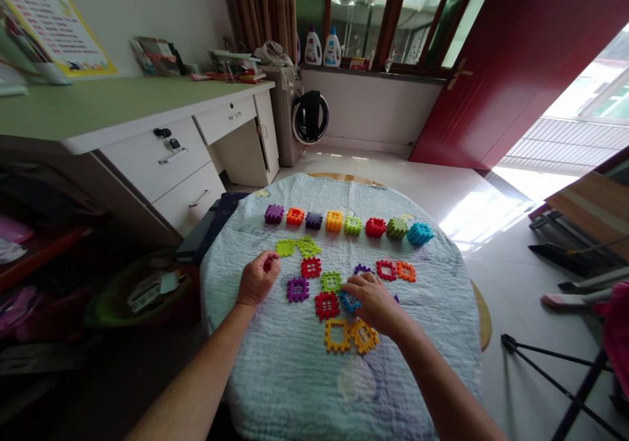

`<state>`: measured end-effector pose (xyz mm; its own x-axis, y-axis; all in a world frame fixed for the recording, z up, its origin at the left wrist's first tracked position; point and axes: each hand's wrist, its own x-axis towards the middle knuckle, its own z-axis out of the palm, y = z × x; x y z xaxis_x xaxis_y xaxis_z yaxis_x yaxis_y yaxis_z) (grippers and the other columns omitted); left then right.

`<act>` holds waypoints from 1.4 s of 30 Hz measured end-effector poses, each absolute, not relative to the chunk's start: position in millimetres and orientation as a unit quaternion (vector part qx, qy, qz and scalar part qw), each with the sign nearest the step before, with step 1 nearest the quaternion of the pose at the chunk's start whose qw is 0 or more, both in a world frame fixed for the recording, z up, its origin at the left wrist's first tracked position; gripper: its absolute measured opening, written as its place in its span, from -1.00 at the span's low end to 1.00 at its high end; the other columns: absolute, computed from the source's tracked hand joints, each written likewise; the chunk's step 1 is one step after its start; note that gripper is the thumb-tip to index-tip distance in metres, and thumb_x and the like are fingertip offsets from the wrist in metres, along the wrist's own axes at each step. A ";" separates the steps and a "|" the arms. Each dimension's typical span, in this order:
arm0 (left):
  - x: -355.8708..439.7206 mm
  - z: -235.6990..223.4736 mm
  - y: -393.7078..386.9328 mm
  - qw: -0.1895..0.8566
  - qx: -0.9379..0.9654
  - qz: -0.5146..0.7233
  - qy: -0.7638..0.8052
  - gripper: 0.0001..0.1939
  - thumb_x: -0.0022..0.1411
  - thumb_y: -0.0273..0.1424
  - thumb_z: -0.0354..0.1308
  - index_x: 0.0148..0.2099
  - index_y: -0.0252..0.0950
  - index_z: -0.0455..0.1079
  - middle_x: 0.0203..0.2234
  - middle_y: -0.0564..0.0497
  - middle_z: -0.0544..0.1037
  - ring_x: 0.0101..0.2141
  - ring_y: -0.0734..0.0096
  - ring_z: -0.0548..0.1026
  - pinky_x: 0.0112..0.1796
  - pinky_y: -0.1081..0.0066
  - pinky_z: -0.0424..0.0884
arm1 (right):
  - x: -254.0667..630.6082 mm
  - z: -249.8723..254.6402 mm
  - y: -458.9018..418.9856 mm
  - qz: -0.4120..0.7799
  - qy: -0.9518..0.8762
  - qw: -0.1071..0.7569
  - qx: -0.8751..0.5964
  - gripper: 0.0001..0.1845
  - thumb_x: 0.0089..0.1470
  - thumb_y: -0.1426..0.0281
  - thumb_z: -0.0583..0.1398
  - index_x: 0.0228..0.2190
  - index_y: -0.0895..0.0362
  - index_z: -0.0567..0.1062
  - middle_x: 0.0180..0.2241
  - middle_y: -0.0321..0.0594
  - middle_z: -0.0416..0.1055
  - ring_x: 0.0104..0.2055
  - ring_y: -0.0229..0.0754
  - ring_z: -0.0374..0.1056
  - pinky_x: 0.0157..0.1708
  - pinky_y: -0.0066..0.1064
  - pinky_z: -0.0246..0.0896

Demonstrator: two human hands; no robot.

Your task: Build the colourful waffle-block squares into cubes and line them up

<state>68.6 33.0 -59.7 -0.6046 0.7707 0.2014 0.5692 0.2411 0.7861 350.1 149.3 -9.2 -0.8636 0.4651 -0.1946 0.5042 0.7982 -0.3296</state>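
My left hand [258,278] rests on the cloth in a loose fist, with no piece showing in it. It is beside two lime-green notched plastic building tiles [285,248]. My right hand [372,298] bends its fingers over a blue building tile [350,302] and grips its edge. Part of that tile is hidden under the fingers. Around it lie a red tile [327,305], a green tile [331,282], a purple tile [297,289] and two yellow tiles [337,335]. Dark purple bits show behind and right of my right hand.
Across the table's far side runs a row of colour-sorted tile stacks [335,221]. Red and orange tiles [405,271] lie to the right. A pale blue cloth [275,375] covers the round table. A desk [147,110] stands left, and a black tripod leg [550,356] right.
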 end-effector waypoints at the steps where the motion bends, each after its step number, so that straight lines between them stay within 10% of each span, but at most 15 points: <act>1: 68.7 -59.7 32.9 0.114 0.430 0.441 0.780 -0.71 0.12 -0.18 0.03 -0.24 -0.27 0.40 -0.55 0.10 0.46 -0.52 0.43 0.43 -0.40 0.46 0.36 | 349.6 -8.9 149.5 -0.185 0.947 0.054 0.256 -0.39 -0.10 0.56 0.17 0.03 -0.06 0.41 0.01 -0.22 0.39 0.05 -0.03 0.13 0.05 -0.19 0.02; 25: 68.7 -59.9 33.4 0.103 0.433 0.421 0.790 -0.71 0.11 -0.18 0.02 -0.26 -0.26 0.40 -0.57 0.08 0.47 -0.52 0.39 0.44 -0.41 0.44 0.37 | 338.8 -7.3 145.0 -0.079 0.971 0.071 0.214 -0.76 0.01 0.52 0.15 -0.23 0.10 0.45 -0.15 -0.11 0.38 -0.10 -0.05 0.19 -0.13 -0.24 0.09; 42: 66.1 -59.0 34.5 0.097 0.445 0.401 0.795 -0.71 0.09 -0.15 0.03 -0.29 -0.23 0.41 -0.57 0.09 0.51 -0.52 0.38 0.46 -0.42 0.44 0.38 | 445.2 28.4 341.9 -0.037 0.874 -0.047 0.483 -0.40 -0.09 0.42 0.20 0.06 0.16 0.39 0.02 -0.01 0.32 -0.01 0.00 0.24 -0.01 -0.24 0.15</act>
